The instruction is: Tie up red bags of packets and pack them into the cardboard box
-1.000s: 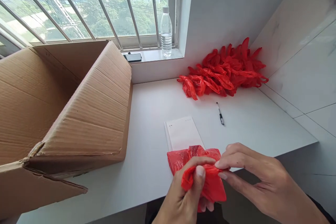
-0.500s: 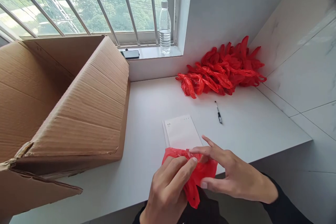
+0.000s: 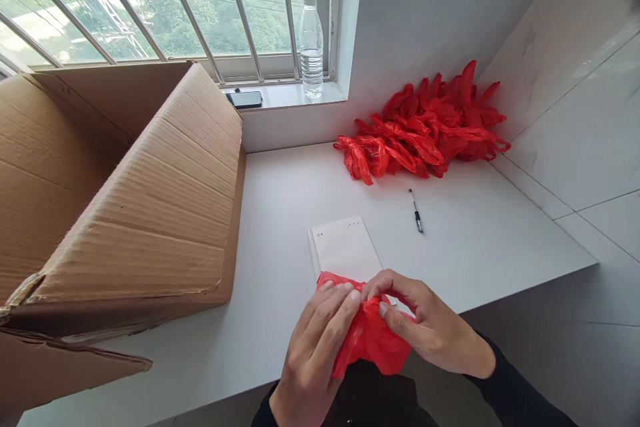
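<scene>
Both hands work a crumpled red plastic bag (image 3: 371, 340) at the near edge of the white table (image 3: 280, 213). My left hand (image 3: 315, 353) wraps its fingers over the bag's left side. My right hand (image 3: 425, 327) pinches the bag's top with thumb and fingertips. The two sets of fingertips nearly meet at the top of the bag. Just beyond the bag lies a white notepad (image 3: 345, 247).
A large open cardboard box (image 3: 125, 200) lies on its side at the left. A heap of red plastic bags (image 3: 425, 127) sits at the back right corner, with a pen (image 3: 416, 212) in front of it. A water bottle (image 3: 311, 47) and a phone (image 3: 244, 99) rest on the windowsill.
My right hand's spread fingers have curled into a pinch on the bag. Both hands have drawn closer together and bunched the bag tighter.
</scene>
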Tool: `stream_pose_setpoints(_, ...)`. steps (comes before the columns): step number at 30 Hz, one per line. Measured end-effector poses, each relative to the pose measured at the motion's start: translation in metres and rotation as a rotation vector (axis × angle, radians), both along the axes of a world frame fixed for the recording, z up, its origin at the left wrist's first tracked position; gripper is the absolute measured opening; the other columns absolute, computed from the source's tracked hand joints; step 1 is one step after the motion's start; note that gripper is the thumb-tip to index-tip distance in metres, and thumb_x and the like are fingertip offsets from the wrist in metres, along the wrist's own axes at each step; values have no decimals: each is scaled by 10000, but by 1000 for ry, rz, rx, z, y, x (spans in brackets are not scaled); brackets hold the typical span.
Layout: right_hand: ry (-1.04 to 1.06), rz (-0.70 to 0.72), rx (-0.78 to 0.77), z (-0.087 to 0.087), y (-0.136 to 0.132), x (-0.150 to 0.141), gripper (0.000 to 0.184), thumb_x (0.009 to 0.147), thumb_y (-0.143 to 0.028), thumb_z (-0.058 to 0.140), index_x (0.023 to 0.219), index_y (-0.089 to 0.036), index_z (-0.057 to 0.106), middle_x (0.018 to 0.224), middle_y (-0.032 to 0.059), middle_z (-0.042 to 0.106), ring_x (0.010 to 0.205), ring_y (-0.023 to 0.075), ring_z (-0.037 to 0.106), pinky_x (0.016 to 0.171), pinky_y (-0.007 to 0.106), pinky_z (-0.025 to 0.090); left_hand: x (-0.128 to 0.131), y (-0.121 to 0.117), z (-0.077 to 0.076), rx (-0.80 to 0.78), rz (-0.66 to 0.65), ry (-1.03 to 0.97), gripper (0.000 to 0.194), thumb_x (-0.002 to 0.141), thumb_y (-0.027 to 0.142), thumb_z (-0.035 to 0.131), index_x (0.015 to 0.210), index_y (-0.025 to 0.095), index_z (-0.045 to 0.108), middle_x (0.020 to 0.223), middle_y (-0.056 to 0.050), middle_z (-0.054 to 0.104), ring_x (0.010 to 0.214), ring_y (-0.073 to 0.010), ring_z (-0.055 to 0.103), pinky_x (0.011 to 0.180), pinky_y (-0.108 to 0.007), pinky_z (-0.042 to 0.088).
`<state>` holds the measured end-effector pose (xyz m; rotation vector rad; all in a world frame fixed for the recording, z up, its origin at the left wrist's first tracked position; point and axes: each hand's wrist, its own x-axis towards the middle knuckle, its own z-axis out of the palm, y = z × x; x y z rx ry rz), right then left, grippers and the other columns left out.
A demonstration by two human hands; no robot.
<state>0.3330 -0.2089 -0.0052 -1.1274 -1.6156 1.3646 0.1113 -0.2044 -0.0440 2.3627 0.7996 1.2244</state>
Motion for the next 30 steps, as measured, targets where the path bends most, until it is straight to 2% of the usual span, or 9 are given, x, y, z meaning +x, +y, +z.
stream_pose_setpoints(3,-48,-107,-66,-4,-3,9,251,1060,-453,519,1030,-232,636,978,34,679,923,196,637,854,317,506,-10,-1,-7,13,51,183,615,998,42,471,1600,85,352,1545,-202,533,1506,-334,407,1256,-593,311)
stream_pose_setpoints(8,-67,-253,-175,-25,-15,39,273,1045,-494,552,1021,-239,647,964,18,643,911,186,616,839,305,496,-44,-14,-38,-58,230,281,685,972,10,463,1620,201,347,1508,-102,608,1452,-243,506,1272,-513,337)
stream_pose_setpoints(12,-59,-335,-229,-36,-23,50,280,1045,-512,542,1000,-249,628,934,7,613,896,182,594,830,295,500,-56,-24,-50,-193,296,226,558,1041,162,456,1569,339,442,1444,-38,666,1416,-227,547,1243,-506,391)
stream_pose_setpoints(16,62,-367,-244,-30,-24,32,336,1041,-576,495,972,-254,561,1107,50,632,935,202,600,830,310,527,-32,-25,-39,-534,216,179,598,1088,460,311,1665,330,220,1704,-84,349,1599,-323,222,1230,-663,319)
stream_pose_setpoints(18,137,-411,-289,-26,-23,20,363,1029,-608,493,941,-256,515,1204,64,648,853,184,583,798,310,526,-16,-23,-32,-586,150,136,593,1091,466,306,1665,380,184,1734,-50,276,1610,-317,179,1248,-682,247)
stream_pose_setpoints(20,247,-478,-330,-26,-22,11,367,1015,-616,523,929,-262,480,1127,40,695,636,135,462,739,307,511,-4,-21,-29,-597,136,38,517,1104,413,294,1620,430,314,1693,-9,380,1592,-282,257,1273,-656,204)
stream_pose_setpoints(23,441,-540,-377,-32,-21,9,347,1001,-579,594,921,-264,473,853,-32,682,515,105,256,637,268,471,2,-22,-32,-739,315,-156,459,1108,416,286,1450,408,593,1551,1,579,1524,-266,405,1265,-604,288)
stream_pose_setpoints(27,610,-567,-370,-31,-16,23,340,1026,-491,612,844,-240,473,650,-75,496,533,104,265,579,212,467,-2,-20,-28,-692,615,-320,440,1094,469,358,1272,321,733,1269,-31,769,1480,-280,464,1247,-563,317)
stream_pose_setpoints(30,637,-493,-253,-14,-6,33,294,1052,-459,582,873,-246,485,664,-85,520,511,90,293,669,248,544,-2,-7,-7,-610,646,-489,447,1098,464,358,1259,293,739,1164,-31,805,1364,-289,588,1230,-560,328)
